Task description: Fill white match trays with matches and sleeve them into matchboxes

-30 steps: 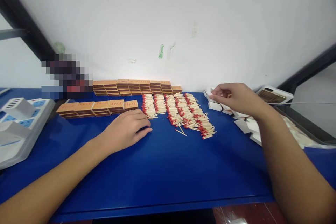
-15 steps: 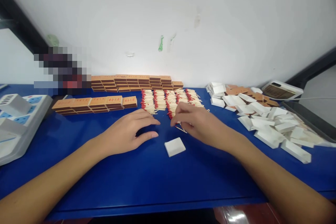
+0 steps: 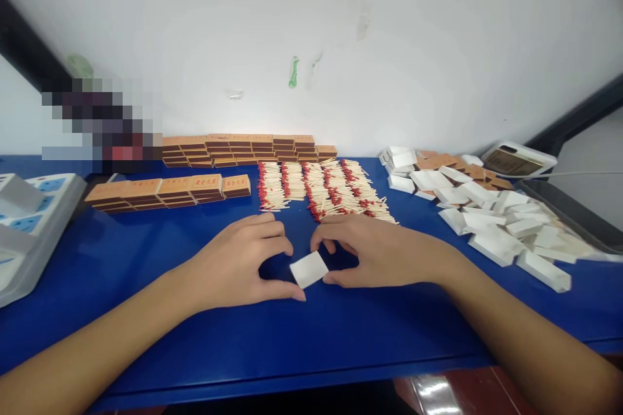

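Observation:
A small white matchbox tray lies on the blue table between my two hands. My left hand curls around its left side, thumb tip touching the tray's near corner. My right hand pinches the tray's right edge with thumb and fingers. Just behind my hands lie rows of red-tipped matches.
Orange matchboxes stand in a row at left, with more stacked along the white wall. A heap of white trays lies at right, beside a phone and dark tray. A white power strip sits at far left.
My right hand came back from the white pile, dropped a tray on the table, brushed the matches, then closed on the tray. My left hand slid in to meet it.

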Motion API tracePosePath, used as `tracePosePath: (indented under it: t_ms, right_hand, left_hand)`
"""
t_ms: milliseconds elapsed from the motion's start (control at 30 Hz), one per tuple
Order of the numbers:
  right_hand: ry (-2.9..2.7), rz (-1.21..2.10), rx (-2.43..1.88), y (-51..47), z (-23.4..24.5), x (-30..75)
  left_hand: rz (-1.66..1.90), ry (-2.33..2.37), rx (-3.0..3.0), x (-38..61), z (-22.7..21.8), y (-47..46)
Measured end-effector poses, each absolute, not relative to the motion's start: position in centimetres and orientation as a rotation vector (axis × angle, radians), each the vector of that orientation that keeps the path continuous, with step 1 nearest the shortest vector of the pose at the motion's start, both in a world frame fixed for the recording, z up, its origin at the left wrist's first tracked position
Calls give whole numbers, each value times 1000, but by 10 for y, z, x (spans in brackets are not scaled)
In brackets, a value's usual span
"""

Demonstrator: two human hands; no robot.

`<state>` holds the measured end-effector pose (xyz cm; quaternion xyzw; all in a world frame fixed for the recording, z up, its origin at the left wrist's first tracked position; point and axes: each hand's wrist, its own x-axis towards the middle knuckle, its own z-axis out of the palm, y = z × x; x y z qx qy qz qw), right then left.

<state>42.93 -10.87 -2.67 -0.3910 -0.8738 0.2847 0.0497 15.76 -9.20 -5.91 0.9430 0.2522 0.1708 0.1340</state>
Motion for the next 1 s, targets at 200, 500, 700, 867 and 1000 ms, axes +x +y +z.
tracePosePath:
  t_ms: [200,500,700,867,1000]
  right_hand:
    - [-2643,805,-1263,-109,-22,430]
    - [-2503,718,-1490,-88,-18,463]
    - [-2563,676,-1524,-93,-31,446]
    - [-2602,685,-1517,-94,-33,449]
    - [-2617,731,-1493,-95,-27,452]
  left_hand:
    - [417,754,2730,158,-60,-90]
    - [477,830,2720,152,-63,-77]
    - [480,863,2741,151,-64,-76]
    - [462,862,2786,150,-64,-75]
    - [458,852,2796,150,-63,-75]
